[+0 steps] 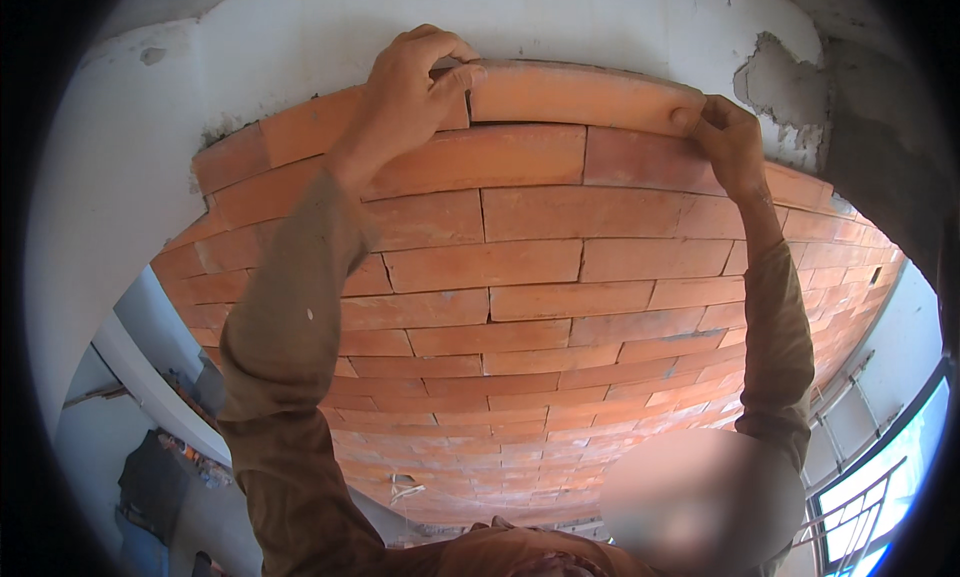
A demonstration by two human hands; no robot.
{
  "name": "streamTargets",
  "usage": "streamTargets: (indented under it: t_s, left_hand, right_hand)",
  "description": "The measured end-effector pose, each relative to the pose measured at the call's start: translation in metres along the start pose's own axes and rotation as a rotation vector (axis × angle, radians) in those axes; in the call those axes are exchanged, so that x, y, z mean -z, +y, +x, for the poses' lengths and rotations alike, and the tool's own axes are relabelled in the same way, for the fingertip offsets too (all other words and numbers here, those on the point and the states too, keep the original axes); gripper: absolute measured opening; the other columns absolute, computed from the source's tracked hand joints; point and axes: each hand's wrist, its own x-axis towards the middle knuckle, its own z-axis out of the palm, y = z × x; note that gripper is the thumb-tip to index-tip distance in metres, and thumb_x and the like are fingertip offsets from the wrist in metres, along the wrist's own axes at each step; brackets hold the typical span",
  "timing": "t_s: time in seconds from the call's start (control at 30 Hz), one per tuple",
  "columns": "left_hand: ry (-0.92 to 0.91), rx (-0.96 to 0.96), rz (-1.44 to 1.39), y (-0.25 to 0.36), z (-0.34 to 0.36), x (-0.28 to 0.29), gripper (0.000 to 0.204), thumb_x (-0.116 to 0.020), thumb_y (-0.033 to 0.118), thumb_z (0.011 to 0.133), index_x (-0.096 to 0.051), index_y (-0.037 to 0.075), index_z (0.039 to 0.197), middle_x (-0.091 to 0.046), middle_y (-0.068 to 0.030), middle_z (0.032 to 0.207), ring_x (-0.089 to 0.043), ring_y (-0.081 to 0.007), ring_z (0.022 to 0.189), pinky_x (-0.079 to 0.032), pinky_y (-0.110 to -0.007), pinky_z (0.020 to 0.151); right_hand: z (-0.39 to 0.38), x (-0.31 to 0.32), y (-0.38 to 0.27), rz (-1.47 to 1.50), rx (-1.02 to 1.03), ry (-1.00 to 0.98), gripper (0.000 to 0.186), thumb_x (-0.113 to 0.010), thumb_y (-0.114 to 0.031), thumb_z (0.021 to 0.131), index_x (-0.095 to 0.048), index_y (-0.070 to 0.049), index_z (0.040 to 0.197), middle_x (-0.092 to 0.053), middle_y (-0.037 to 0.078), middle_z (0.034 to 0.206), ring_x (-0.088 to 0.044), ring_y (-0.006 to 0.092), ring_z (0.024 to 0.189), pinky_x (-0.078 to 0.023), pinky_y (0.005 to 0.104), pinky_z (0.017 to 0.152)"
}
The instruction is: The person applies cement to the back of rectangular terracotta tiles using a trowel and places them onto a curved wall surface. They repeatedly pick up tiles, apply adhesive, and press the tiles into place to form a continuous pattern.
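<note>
Pinching opposite ends, left hand and right hand hold an orange brick.

The left hand and right hand hold opposite ends of an orange brick in the top row, against a chipped white wall, with staggered rows below and a barred window at lower right.

I'm looking all over the feed from my end and honestly I'm not making out any readable text, labels, numbers or signs anywhere.
</note>
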Motion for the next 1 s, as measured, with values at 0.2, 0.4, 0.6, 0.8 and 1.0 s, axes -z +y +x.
streamTargets:
  t_s: [0.2,0.4,0.6,0.8,1.0]
  left_hand:
    - [-0.039,0.103,-0.036,-0.004,0.001,-0.002,0.024,-0.069,0.022,0.093,-0.071,-0.001,0.098,-0.069,-0.0123,0.097,-0.065,-0.0232,0.086,-0.053,-0.036,0.079]
    - [-0.037,0.136,-0.015,-0.008,-0.002,-0.001,0.027,-0.07,0.024,0.093,-0.074,0.001,0.107,-0.072,-0.0131,0.1,-0.068,-0.0223,0.09,-0.055,-0.035,0.08]
    - [-0.057,0.127,-0.039,-0.008,-0.003,0.003,0.031,-0.074,0.021,0.089,-0.072,-0.001,0.111,-0.072,-0.0128,0.107,-0.069,-0.022,0.098,-0.054,-0.034,0.087]
    - [-0.101,0.097,-0.062,-0.005,-0.005,0.008,0.032,-0.076,0.016,0.087,-0.07,-0.002,0.113,-0.071,-0.0145,0.108,-0.07,-0.0245,0.104,-0.056,-0.036,0.088]
    - [-0.133,0.129,-0.097,-0.006,-0.005,0.009,0.033,-0.075,0.016,0.087,-0.069,-0.003,0.112,-0.07,-0.0157,0.109,-0.07,-0.0253,0.104,-0.056,-0.036,0.087]
  right_hand:
    - [0.013,0.004,0.001,0.079,-0.029,-0.114,0.04,-0.076,-0.037,0.086,-0.071,0.001,0.097,-0.068,0.002,0.086,-0.057,0.0089,0.079,-0.046,0.025,0.073]
    - [0.016,0.0,-0.002,0.065,-0.012,-0.091,0.043,-0.074,-0.042,0.084,-0.07,0.001,0.088,-0.06,0.0,0.076,-0.052,0.0097,0.071,-0.044,0.0267,0.066]
    - [0.02,0.003,-0.001,0.014,-0.06,-0.125,0.046,-0.073,-0.045,0.084,-0.068,0.001,0.083,-0.056,-0.001,0.072,-0.049,0.0094,0.07,-0.041,0.0267,0.064]
    - [0.017,0.0,-0.008,-0.003,-0.074,-0.111,0.047,-0.072,-0.046,0.084,-0.068,0.0,0.079,-0.051,-0.002,0.068,-0.046,0.0091,0.066,-0.037,0.0276,0.059]
    - [0.016,0.0,-0.011,-0.053,-0.051,-0.114,0.047,-0.071,-0.045,0.085,-0.067,0.0,0.075,-0.049,-0.002,0.064,-0.043,0.0087,0.062,-0.035,0.0276,0.056]
